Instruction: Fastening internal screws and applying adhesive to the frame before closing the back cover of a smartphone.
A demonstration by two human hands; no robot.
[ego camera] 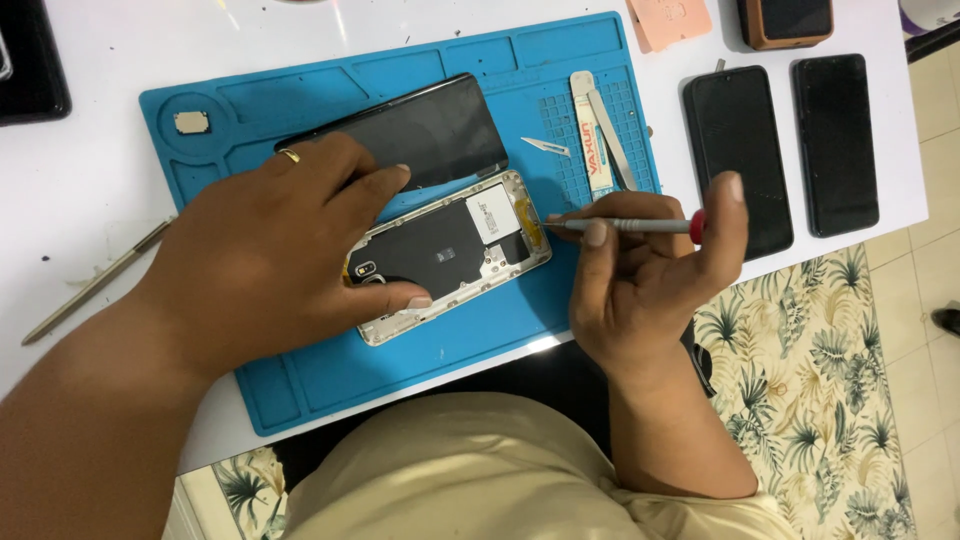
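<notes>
I see a white table [80,160] under even, bright light. Beside it, the floor of pale cream tiles [925,330] carries a rug [800,400] printed with green palm leaves.

Blue mat [420,360], white table [90,170], grey red-capped screwdriver [630,226]

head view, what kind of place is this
Probably a phone repair bench. A blue repair mat on a white table holds an opened phone. The left hand steadies it, the right hand holds a small screwdriver, and tweezers and spare phones lie nearby.
</notes>
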